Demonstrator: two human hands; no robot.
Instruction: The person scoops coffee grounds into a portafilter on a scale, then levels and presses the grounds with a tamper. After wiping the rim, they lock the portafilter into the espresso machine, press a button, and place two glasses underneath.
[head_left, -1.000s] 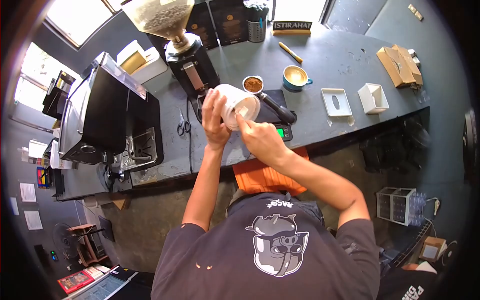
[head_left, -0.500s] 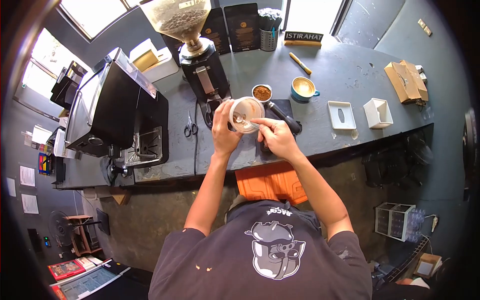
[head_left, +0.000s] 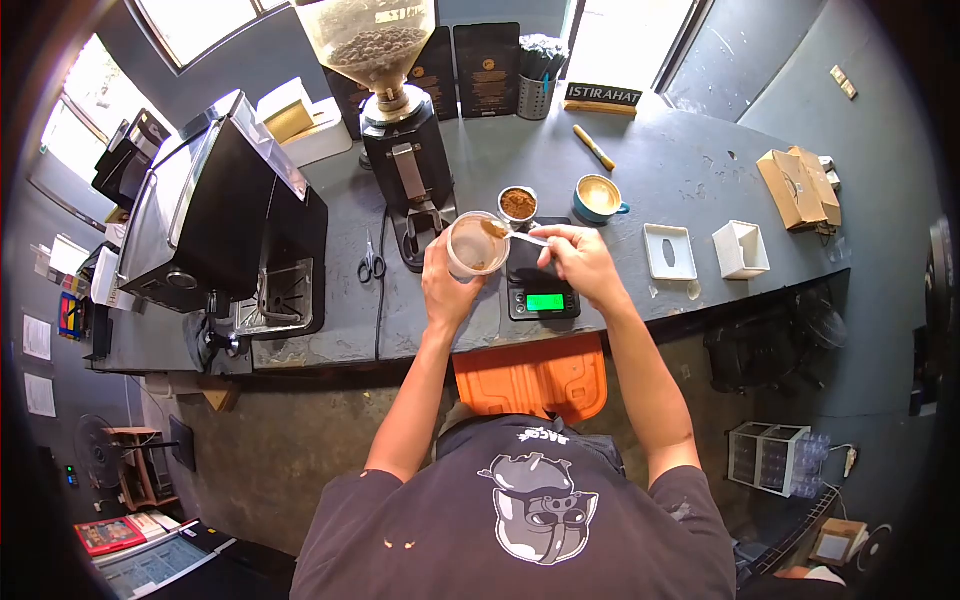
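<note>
Left hand (head_left: 447, 287) is closed around a clear plastic tub (head_left: 476, 245), which is held tilted above the counter (head_left: 640, 165) with its open mouth turned toward the camera. Brown coffee grounds are seen on the tub's inner wall and floor. Right hand (head_left: 583, 262) is pinched shut on the handle of a small white spoon (head_left: 515, 235), whose bowl is held at the tub's rim and is loaded with brown grounds. The two hands are kept near each other, with the tub to the left of the spoon hand.

Just behind the tub, a portafilter basket (head_left: 517, 204) filled with ground coffee is seen, and directly below the hands a black scale (head_left: 540, 285) with a lit green display rests on the counter. A blue cup (head_left: 600, 196) holding a milky coffee stands just right of the portafilter. A grinder (head_left: 405, 160) with a hopper of beans is placed behind the tub, and scissors (head_left: 371, 262) lie beside its base. Two white trays (head_left: 742, 250) are set further right.
</note>
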